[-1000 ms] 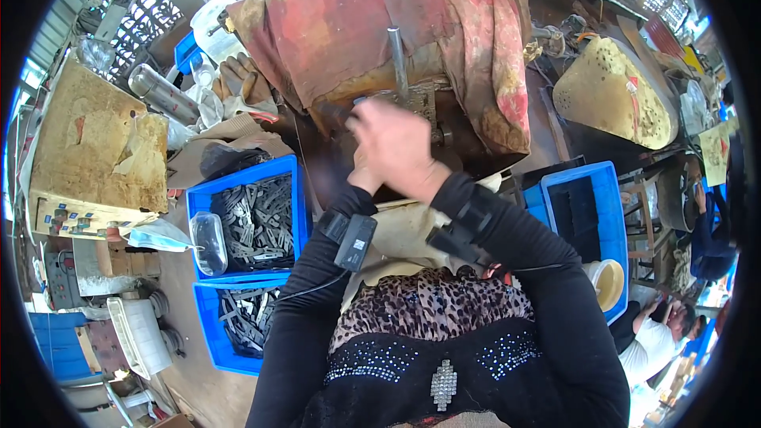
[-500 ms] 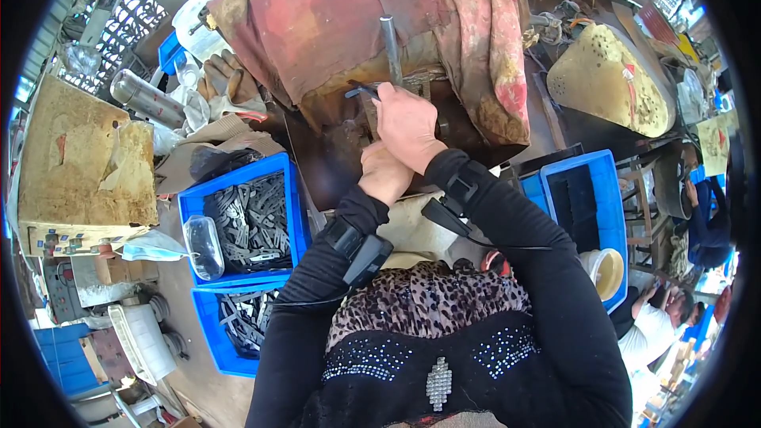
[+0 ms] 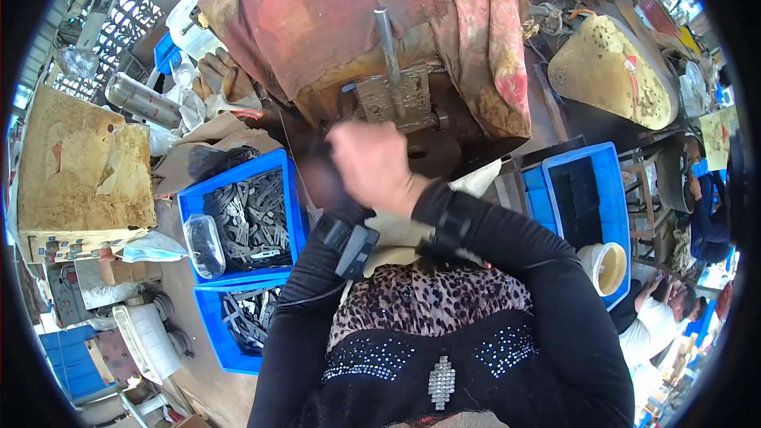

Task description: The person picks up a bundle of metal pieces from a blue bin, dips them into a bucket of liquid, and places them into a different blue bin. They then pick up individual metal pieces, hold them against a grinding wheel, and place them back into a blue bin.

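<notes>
My right hand [image 3: 371, 160] is blurred and closed, in front of the machine's metal block [image 3: 400, 97]. Whatever its fingers hold does not show. Below it, my left forearm's black sleeve [image 3: 307, 279] reaches up to the same spot. My left hand itself is hidden or smeared there. A bare steel rod [image 3: 386, 40] rises from the block, and a stained red cloth [image 3: 333, 16] drapes over the machine. To the left, a blue bin [image 3: 296, 210] holds many flat grey metal pieces [image 3: 254, 218], with a clear plastic box [image 3: 204, 246] at its side.
A second blue bin [image 3: 208, 325] with metal pieces stands nearer on the left. On the right is another blue bin [image 3: 617, 214] with a cream tub [image 3: 610, 269]. Worn gloves [image 3: 226, 83] and a metal flask [image 3: 143, 99] lie far left. Another person [image 3: 654, 325] is at right.
Both hands have drawn back from the block toward me and to the left. The block and the rod's base, partly covered before, now show.
</notes>
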A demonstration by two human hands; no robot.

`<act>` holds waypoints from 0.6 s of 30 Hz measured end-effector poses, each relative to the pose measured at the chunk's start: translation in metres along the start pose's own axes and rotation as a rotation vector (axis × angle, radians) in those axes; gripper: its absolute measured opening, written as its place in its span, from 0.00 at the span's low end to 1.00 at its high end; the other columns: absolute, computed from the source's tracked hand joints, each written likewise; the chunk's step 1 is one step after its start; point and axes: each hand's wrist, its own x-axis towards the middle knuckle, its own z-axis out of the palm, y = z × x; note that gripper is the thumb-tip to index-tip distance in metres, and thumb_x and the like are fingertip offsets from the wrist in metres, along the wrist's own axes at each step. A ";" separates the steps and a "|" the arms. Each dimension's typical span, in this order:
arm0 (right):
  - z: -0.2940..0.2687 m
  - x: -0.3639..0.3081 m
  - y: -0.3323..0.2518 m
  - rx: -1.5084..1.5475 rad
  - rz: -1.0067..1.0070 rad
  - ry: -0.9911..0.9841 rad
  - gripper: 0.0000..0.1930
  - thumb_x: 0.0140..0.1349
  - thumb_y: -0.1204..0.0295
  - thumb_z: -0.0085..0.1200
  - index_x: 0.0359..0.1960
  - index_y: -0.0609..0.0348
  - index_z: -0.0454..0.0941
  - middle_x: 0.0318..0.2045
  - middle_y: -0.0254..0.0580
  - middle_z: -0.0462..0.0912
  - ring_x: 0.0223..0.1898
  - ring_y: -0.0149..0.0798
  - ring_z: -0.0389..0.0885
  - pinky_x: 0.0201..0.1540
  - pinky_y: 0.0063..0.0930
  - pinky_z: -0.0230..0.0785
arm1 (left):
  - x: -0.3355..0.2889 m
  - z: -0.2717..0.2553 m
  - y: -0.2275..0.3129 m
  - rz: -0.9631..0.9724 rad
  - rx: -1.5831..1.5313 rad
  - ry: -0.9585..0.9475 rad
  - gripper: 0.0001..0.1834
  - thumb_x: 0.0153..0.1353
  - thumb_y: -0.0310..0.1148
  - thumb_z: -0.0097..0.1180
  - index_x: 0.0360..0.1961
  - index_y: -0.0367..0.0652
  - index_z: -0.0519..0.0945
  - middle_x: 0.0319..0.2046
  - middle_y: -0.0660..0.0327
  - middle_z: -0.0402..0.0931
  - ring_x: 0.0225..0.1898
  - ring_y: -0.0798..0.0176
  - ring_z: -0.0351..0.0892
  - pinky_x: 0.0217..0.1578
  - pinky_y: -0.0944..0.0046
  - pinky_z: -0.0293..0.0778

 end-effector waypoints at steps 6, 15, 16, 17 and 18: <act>0.037 0.008 0.063 -0.287 0.354 0.453 0.07 0.53 0.70 0.55 0.29 0.56 0.70 0.21 0.44 0.75 0.25 0.48 0.78 0.28 0.40 0.68 | 0.024 -0.023 0.027 0.202 0.401 -0.161 0.12 0.55 0.29 0.54 0.42 0.44 0.80 0.41 0.58 0.78 0.40 0.58 0.77 0.42 0.62 0.74; 0.010 0.009 0.048 -0.107 0.132 -0.039 0.06 0.50 0.71 0.54 0.28 0.56 0.71 0.21 0.43 0.76 0.24 0.47 0.78 0.27 0.40 0.70 | 0.018 0.042 0.005 0.438 -0.770 0.121 0.13 0.62 0.27 0.50 0.47 0.43 0.79 0.38 0.61 0.78 0.39 0.67 0.75 0.42 0.65 0.73; 0.012 0.011 0.042 -0.102 0.126 -0.041 0.06 0.50 0.71 0.54 0.28 0.56 0.71 0.21 0.43 0.76 0.24 0.47 0.78 0.27 0.40 0.70 | 0.025 0.040 0.003 0.374 -0.963 -0.042 0.13 0.62 0.28 0.51 0.47 0.42 0.78 0.37 0.61 0.78 0.38 0.67 0.76 0.42 0.66 0.73; 0.013 0.014 0.034 -0.075 0.025 -0.068 0.06 0.48 0.72 0.55 0.27 0.55 0.71 0.21 0.43 0.75 0.24 0.46 0.79 0.26 0.39 0.70 | 0.033 0.038 0.000 0.305 -1.152 -0.209 0.13 0.62 0.28 0.52 0.48 0.41 0.78 0.37 0.61 0.78 0.37 0.67 0.76 0.41 0.67 0.74; 0.014 0.017 0.026 -0.046 -0.076 -0.093 0.06 0.47 0.72 0.55 0.26 0.54 0.71 0.21 0.42 0.75 0.24 0.45 0.79 0.25 0.38 0.70 | 0.036 0.036 -0.004 0.230 -1.336 -0.378 0.13 0.62 0.29 0.53 0.48 0.40 0.77 0.37 0.60 0.78 0.37 0.67 0.76 0.40 0.68 0.74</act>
